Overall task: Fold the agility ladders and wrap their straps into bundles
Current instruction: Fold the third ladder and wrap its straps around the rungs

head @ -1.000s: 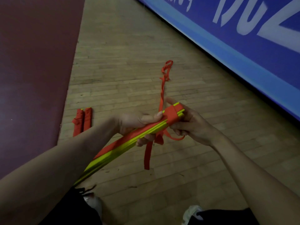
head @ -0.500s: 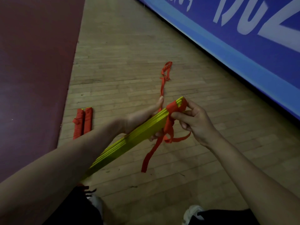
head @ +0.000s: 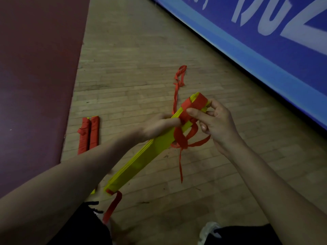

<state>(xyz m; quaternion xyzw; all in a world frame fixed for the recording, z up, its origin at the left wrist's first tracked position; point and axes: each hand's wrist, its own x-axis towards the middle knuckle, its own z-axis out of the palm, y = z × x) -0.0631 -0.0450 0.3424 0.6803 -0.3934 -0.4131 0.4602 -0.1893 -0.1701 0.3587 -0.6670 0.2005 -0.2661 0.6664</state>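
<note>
The yellow rung stack [head: 146, 156] hung above the floor [head: 141, 68], far end bound in red strap [head: 196, 103]. The left hand [head: 155, 126] gripped it steady; the right hand [head: 219, 122], fingers [head: 196, 113] seemingly pinching the wrap, kept turns tight. Finished bundles [head: 89, 135] lay nearby.

Yellow ladder slats [head: 146, 156], red strap [head: 195, 103]. 2 red bundles [head: 89, 134] lie on a pale wood-plank floor [head: 132, 59] beside maroon flooring [head: 35, 68]. Blue banner [head: 265, 55], white lettering.

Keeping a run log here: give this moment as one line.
left hand: grips stack of flat yellow plastic rungs | right hand: holds red fabric strap wound round stack's far end | wooden floor: two finished red-wrapped bundles
</note>
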